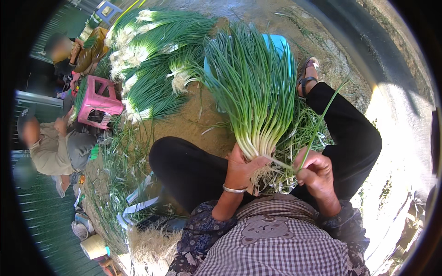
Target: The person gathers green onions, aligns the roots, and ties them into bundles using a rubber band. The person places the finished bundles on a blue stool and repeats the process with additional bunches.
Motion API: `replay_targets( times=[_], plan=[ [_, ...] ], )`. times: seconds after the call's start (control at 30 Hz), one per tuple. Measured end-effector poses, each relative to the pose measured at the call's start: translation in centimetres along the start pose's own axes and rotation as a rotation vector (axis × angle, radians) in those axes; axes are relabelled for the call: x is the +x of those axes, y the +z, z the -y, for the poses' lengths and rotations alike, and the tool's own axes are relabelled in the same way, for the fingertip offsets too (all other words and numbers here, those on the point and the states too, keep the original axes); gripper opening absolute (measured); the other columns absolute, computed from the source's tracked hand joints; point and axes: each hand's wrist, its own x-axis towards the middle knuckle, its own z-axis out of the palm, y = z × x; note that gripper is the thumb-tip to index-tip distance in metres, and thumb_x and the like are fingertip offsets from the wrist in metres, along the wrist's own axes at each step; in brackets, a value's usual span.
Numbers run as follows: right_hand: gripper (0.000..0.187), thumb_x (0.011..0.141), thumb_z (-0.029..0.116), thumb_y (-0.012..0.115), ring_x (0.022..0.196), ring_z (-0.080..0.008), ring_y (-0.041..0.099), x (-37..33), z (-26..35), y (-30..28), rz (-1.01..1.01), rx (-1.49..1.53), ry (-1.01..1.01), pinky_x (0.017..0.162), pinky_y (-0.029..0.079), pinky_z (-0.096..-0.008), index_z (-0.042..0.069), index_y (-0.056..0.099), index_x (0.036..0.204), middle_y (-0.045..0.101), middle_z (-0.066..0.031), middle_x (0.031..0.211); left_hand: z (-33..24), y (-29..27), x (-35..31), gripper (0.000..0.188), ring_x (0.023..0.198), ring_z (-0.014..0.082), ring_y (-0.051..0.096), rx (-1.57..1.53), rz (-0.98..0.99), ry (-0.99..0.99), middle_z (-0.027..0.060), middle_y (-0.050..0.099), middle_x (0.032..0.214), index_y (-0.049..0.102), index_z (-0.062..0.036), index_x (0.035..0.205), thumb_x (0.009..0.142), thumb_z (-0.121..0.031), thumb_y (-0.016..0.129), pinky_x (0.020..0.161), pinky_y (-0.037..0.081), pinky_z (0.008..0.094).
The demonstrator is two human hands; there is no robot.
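Note:
My left hand [240, 166] is wrapped round the white lower end of a large bunch of green onions [260, 87]. Their green tops fan out away from me over a light blue stool [280, 45], and pale roots [266, 178] hang below the grip. Just right of the roots, my right hand [316, 177] is closed, thumb against fingers, on a single thin green onion leaf [323, 115]. One end of that leaf points up and right; its pale end reaches toward my left thumb.
Several bundles of green onions [161, 43] lie on the ground at far left. A pink stool [99, 102] stands beside them. Two people [55, 142] sit along the left side. Loose green trimmings [306, 126] cover ground by my right leg. Pale fibrous roots [154, 241] lie at lower left.

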Motion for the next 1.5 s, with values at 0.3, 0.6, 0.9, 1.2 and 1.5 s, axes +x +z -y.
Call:
replay_targets(
  times=[0.3,0.6,0.9,1.2,1.5],
  plan=[
    [0.006,0.089,0.000,0.058,0.056,-0.0059,0.057,-0.2,-0.2,-0.2,-0.093,0.143,0.132,0.049,0.046,-0.0192,0.004,0.056,0.086,0.063,-0.0062,0.077,0.2,-2.2,0.4,0.051,0.105,0.0380,0.064,-0.141,-0.055,-0.087,0.0227,0.060,0.119,0.042,0.0044,0.130,0.082,0.008,0.059,0.084,0.057,0.0401],
    [0.017,0.083,0.004,0.065,0.070,-0.0253,0.064,4.9,-3.2,1.6,0.057,-0.781,-0.058,0.061,0.050,-0.0351,0.002,0.060,0.100,0.061,-0.0136,0.095,0.5,-2.3,0.4,0.038,0.097,0.0268,0.066,-0.223,-0.111,-0.112,0.0166,0.062,0.117,0.045,0.0022,0.129,0.093,-0.001,0.053,0.080,0.058,0.0385],
    [0.031,0.083,0.008,0.063,0.075,-0.0338,0.063,9.9,-4.7,3.1,0.074,-1.024,-0.198,0.064,0.051,-0.0397,0.003,0.055,0.112,0.061,-0.0144,0.097,0.5,-2.9,-0.1,0.038,0.101,0.0255,0.065,-0.222,-0.129,-0.073,0.0162,0.060,0.118,0.044,0.0024,0.131,0.093,-0.001,0.053,0.082,0.059,0.0421],
    [0.037,0.092,0.035,0.062,0.080,-0.0091,0.061,3.3,-6.9,-0.5,-0.070,-0.199,0.547,0.061,0.047,-0.0223,0.003,0.064,0.109,0.066,-0.0018,0.092,-0.5,-2.2,-0.6,0.036,0.101,0.0353,0.065,-0.155,-0.121,-0.186,0.0237,0.060,0.118,0.043,0.0073,0.128,0.093,-0.003,0.049,0.079,0.059,0.0386],
    [0.084,0.087,0.059,0.055,0.130,-0.0324,0.046,6.4,-5.6,1.6,0.433,0.689,0.405,0.105,0.040,-0.0415,-0.004,0.037,0.140,0.042,-0.0230,0.143,-5.8,2.7,-4.0,0.040,0.075,0.0242,0.067,-0.152,0.139,-0.516,0.0183,0.066,0.095,0.050,0.0071,0.121,0.084,-0.008,0.056,0.069,0.057,0.0320]
  ],
)
